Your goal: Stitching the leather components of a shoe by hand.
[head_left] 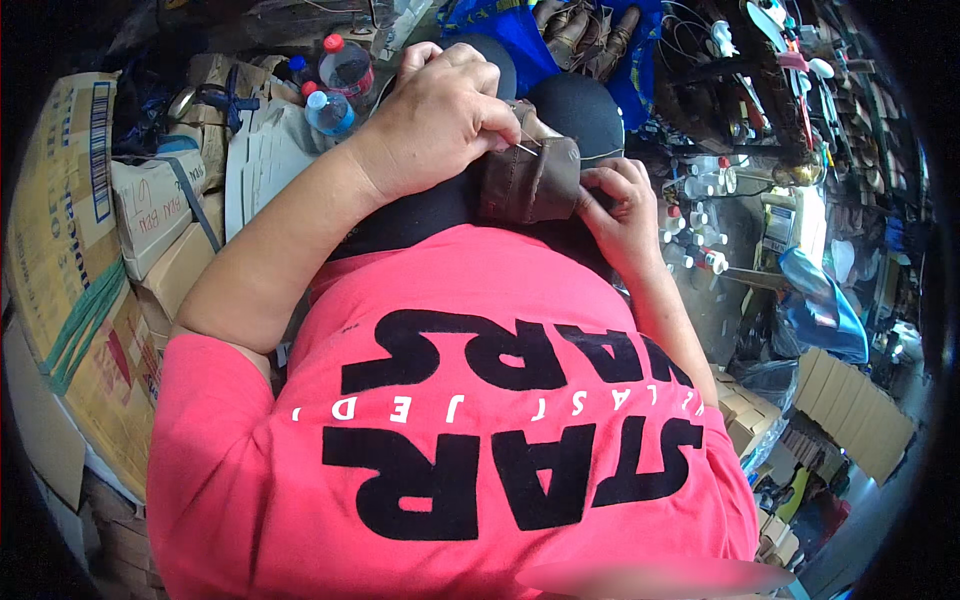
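Note:
A brown leather piece, shaped like a shoe upper (535,190), rests on my lap between my knees, with stitching along its edge. My left hand (435,120) is above its left side, thumb and forefinger pinched on a thin metal needle (528,150) that reaches the leather's top edge. On the other side, my right hand (622,210) is closed, thumb and fingers gripping the leather's right edge. A pale thread (600,156) runs from the leather's upper edge towards the right hand. The needle's tip is too small to make out.
Bottles with coloured caps (345,68) stand beyond my left forearm, near cardboard boxes (160,205). Ahead, a blue bag (640,50) holds brown shoes (590,38). Several small bottles (695,235) stand to the right, with crowded shelves (850,150) behind.

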The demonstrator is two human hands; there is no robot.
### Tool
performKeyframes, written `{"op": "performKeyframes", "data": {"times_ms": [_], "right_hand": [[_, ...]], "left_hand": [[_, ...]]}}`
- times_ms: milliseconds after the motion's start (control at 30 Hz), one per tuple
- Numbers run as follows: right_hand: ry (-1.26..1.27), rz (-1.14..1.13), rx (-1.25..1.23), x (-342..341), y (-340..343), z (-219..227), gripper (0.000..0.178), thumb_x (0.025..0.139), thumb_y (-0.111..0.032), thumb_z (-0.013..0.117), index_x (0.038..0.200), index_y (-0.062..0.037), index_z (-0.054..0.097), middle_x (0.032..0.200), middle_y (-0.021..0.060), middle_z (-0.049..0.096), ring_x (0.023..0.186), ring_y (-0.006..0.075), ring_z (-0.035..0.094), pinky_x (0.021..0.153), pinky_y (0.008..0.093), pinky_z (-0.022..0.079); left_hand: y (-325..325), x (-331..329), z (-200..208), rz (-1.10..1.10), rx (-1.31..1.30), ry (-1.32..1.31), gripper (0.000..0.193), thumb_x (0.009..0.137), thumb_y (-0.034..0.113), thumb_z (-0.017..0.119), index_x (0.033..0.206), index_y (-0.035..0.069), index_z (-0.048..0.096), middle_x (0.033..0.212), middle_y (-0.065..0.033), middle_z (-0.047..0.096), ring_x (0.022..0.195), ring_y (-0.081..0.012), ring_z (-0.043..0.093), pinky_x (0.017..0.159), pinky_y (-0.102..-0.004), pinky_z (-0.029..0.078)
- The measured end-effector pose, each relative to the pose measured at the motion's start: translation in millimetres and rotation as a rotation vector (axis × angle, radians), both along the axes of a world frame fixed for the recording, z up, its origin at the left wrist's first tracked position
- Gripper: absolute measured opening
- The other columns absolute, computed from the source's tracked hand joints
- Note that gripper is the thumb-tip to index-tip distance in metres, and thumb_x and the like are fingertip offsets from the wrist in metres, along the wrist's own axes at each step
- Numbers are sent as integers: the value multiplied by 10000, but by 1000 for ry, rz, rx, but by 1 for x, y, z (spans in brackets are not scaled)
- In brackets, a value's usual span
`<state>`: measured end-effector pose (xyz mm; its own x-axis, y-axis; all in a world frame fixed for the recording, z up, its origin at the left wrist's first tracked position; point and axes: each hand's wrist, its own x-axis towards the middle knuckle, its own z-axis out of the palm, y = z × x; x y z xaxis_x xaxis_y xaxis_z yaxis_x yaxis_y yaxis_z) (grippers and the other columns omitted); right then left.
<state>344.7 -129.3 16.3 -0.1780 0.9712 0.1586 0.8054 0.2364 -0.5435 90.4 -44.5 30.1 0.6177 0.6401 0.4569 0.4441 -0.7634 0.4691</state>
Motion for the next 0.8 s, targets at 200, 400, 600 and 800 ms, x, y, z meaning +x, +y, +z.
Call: {"op": "performKeyframes", "data": {"times_ms": [200, 400, 600, 800], "right_hand": [[47, 40, -12, -3, 3, 2, 187, 684, -149, 746, 846, -81, 683, 888, 54, 612, 932, 261, 548, 832, 372, 417], [-3, 82, 114, -6, 5, 7, 240, 651, -136, 754, 877, -103, 681, 932, 42, 624, 943, 258, 556, 847, 376, 410], [-66, 234, 146, -4, 14, 14, 309, 645, -153, 768, 942, -118, 689, 1020, 26, 648, 974, 261, 562, 854, 395, 431], [10, 231, 155, -4, 16, 2, 333, 657, -173, 775, 974, -106, 699, 1026, 49, 655, 978, 264, 564, 868, 397, 438]], "left_hand": [[-3, 5, 5, 8, 70, 25, 70, 701, 145, 745, 742, 184, 703, 747, 16, 487, 889, -184, 516, 881, -394, 314], [-4, 16, 16, -62, 275, 110, 39, 724, 134, 650, 693, 138, 626, 752, -3, 486, 870, -203, 520, 842, -392, 355], [20, 5, 19, -322, 70, 159, 65, 716, 106, 672, 772, 139, 673, 790, -13, 522, 896, -213, 538, 823, -356, 386], [30, 6, 14, -308, -18, 154, 105, 740, 62, 673, 811, 138, 677, 776, -7, 544, 886, -207, 547, 813, -348, 367]]}}
